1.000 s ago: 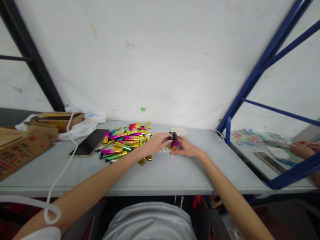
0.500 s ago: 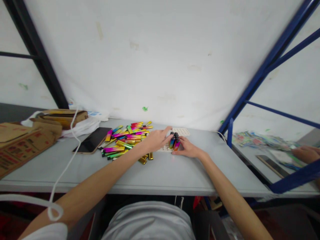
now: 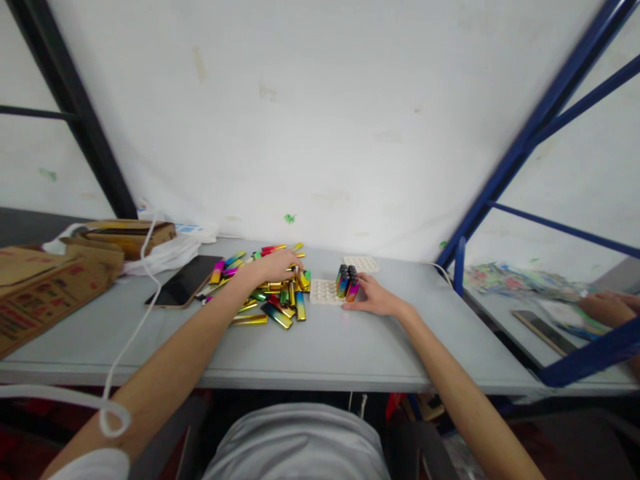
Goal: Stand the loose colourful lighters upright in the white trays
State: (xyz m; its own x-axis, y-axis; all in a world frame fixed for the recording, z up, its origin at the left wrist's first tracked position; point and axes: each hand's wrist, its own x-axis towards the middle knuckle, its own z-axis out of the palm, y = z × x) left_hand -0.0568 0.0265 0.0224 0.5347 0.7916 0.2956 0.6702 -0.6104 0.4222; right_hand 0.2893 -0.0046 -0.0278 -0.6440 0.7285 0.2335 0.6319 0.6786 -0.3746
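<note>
A pile of shiny coloured lighter-like sticks (image 3: 280,313) lies on the grey table. My left hand (image 3: 280,265) is over the pile's upper right part, its fingers bent down among the sticks; whether it grips one is hidden. Right of the pile sits a white tray with holes (image 3: 323,292). Several black-topped coloured sticks (image 3: 343,283) stand upright at the tray's right end. My right hand (image 3: 373,296) rests beside them, thumb and fingers around the outer side of the upright group, steadying against it.
A second white holed tray (image 3: 361,264) lies behind. At the left are a phone (image 3: 185,283), a cardboard box (image 3: 60,287) and a white cable (image 3: 135,333). A blue metal frame (image 3: 520,153) rises at the right, with another person's hand (image 3: 607,308) beyond it.
My left hand has moved left from the upright sticks to the pile, uncovering the near tray. Sticks at the pile's right side have shifted. My right hand has stayed nearly still.
</note>
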